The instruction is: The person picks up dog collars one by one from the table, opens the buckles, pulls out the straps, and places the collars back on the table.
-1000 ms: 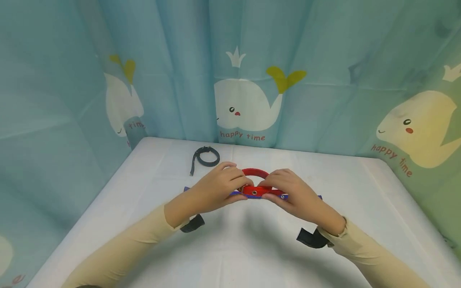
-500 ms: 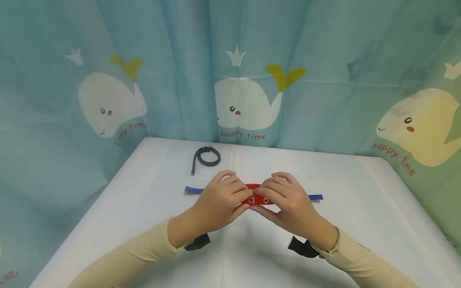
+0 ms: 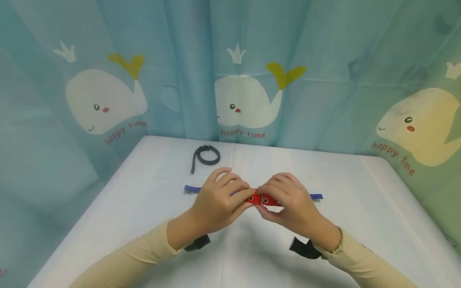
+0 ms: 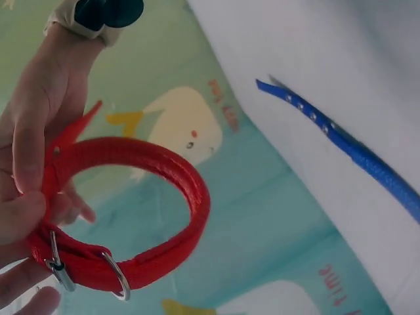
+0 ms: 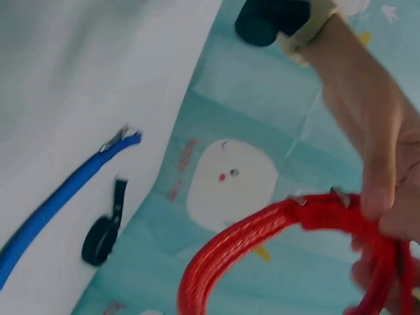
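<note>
A red collar (image 3: 258, 199) with metal eyelets is held up in front of me, bent into a loop. My left hand (image 3: 219, 202) pinches its left side between thumb and fingers. Close beside it, my right hand (image 3: 293, 202) pinches the strap on the right. In the left wrist view, the red loop (image 4: 164, 262) shows a metal buckle and a D-ring, and a pointed strap end sticks out past the fingers. From the right wrist, the padded band (image 5: 243, 239) is visible. My fingers partly hide the buckle area.
A blue collar (image 3: 192, 189) lies stretched across the white table (image 3: 158, 224) behind my hands, its middle hidden by them. Farther back on the left is a coiled black collar (image 3: 208, 163). Light blue curtains (image 3: 187, 60) with whale prints stand beyond the table edge.
Both hands have come a little nearer to me with the red collar. Its loop, seen above the fingers a second ago, is now mostly hidden. The blue and black collars stay put.
</note>
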Tool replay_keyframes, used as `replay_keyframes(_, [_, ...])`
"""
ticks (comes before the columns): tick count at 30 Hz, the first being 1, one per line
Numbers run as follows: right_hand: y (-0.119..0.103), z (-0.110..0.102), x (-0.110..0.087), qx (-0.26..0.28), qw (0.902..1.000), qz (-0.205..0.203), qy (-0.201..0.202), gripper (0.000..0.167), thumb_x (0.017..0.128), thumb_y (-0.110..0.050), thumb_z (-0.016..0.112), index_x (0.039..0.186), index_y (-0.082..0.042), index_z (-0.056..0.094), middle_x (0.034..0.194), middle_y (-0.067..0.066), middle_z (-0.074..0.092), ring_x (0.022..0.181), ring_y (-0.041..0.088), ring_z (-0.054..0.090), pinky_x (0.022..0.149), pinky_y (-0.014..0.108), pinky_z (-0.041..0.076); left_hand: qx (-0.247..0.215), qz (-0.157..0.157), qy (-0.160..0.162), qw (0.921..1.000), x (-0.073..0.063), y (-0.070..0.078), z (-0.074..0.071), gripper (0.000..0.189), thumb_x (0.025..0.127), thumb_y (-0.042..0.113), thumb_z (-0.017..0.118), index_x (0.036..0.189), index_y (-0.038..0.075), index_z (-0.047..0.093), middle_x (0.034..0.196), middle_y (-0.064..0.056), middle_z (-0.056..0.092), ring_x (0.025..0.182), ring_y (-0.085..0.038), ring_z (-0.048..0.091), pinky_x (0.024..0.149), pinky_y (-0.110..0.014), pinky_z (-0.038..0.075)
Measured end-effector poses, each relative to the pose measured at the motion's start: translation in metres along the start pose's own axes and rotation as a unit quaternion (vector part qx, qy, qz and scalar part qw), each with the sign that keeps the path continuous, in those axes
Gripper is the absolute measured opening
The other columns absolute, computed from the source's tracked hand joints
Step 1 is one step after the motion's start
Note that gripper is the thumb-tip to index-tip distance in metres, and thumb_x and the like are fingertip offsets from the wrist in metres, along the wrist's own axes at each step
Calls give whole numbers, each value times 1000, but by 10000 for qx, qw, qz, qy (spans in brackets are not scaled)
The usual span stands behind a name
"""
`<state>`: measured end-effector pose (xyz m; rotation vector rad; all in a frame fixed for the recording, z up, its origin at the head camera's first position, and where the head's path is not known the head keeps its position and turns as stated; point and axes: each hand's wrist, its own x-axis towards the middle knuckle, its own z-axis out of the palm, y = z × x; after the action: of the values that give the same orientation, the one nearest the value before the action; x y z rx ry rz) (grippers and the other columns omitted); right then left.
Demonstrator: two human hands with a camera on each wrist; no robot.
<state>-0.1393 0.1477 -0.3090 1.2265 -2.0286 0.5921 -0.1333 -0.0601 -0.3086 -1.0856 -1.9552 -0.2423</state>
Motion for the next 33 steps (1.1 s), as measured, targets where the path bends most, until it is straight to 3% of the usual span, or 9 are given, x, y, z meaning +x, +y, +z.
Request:
replay_keyframes(3, [-1, 0, 2, -44, 9995, 295, 47, 11, 77, -19, 66, 83, -11, 64, 74, -3, 66, 74, 14, 56, 79, 37, 45, 0, -130, 231, 9996, -1, -1, 0, 25, 70, 30, 82, 90, 16, 76, 83, 5, 72, 82, -14, 61, 89, -39, 48])
replay_keyframes(6, [1, -2, 2, -36, 9993, 368, 92, 18, 67, -12, 72, 82, -11, 63, 73, -3, 65, 74, 13, 56, 79, 38, 44, -268, -489, 325, 9979, -4, -2, 1, 26, 67, 28, 84, 88, 16, 76, 82, 6, 72, 81, -14, 60, 87, -39, 48])
replay_keyframes(9, [1, -3, 2, -94, 9997, 246, 10, 24, 62, -11, 77, 82, -10, 64, 73, -3, 65, 74, 14, 56, 79, 38, 45, -458, -730, 225, 9960, -7, -3, 2, 26, 66, 27, 85, 88, 16, 75, 81, 6, 72, 80, -14, 59, 86, -38, 47])
replay_keyframes(14, [-1, 0, 3, -292, 9992, 33, -260, 27, 60, -13, 83, 81, -9, 65, 73, -2, 65, 76, 15, 57, 81, 39, 45, -166, -355, -163, 9991, -7, -3, 2, 29, 70, 36, 82, 88, 16, 73, 82, 5, 70, 80, -13, 60, 87, -38, 48])
replay_keyframes(17, [0, 4, 3, -333, 9990, -23, -299, 26, 61, -12, 82, 80, -10, 65, 73, -3, 64, 76, 15, 57, 81, 39, 45, -3, -205, -209, 9996, -6, -4, 3, 28, 70, 39, 81, 86, 16, 74, 80, 6, 71, 80, -13, 60, 89, -39, 47])
replay_keyframes(23, [5, 2, 4, -275, 9995, 41, -161, 29, 58, -11, 81, 80, -10, 63, 73, -3, 64, 74, 14, 55, 79, 39, 45, -81, -418, 44, 9991, -9, -7, 2, 24, 68, 34, 83, 84, 17, 75, 80, 7, 72, 78, -12, 60, 87, -39, 47])
replay_keyframes(26, [6, 3, 5, -287, 9994, 1, -171, 29, 59, -11, 82, 81, -9, 64, 74, -3, 64, 74, 13, 55, 80, 39, 45, -125, -512, -156, 9985, -8, -7, 2, 25, 70, 35, 81, 87, 17, 74, 83, 7, 72, 80, -13, 60, 88, -39, 47])
replay_keyframes(30, [6, 8, 4, -426, 9986, -33, -296, 25, 62, -11, 81, 81, -9, 64, 73, -3, 64, 74, 13, 55, 83, 39, 44, 190, -338, -470, 9981, -3, -4, 3, 27, 74, 40, 77, 89, 18, 74, 83, 7, 71, 84, -13, 60, 90, -38, 47])
replay_keyframes(33, [7, 9, 2, -484, 9984, 4, -301, 25, 62, -13, 81, 81, -10, 64, 73, -3, 63, 75, 14, 55, 83, 39, 44, 365, -258, -458, 9979, 0, -2, 3, 25, 75, 40, 77, 88, 19, 75, 82, 8, 71, 84, -13, 61, 90, -38, 47])
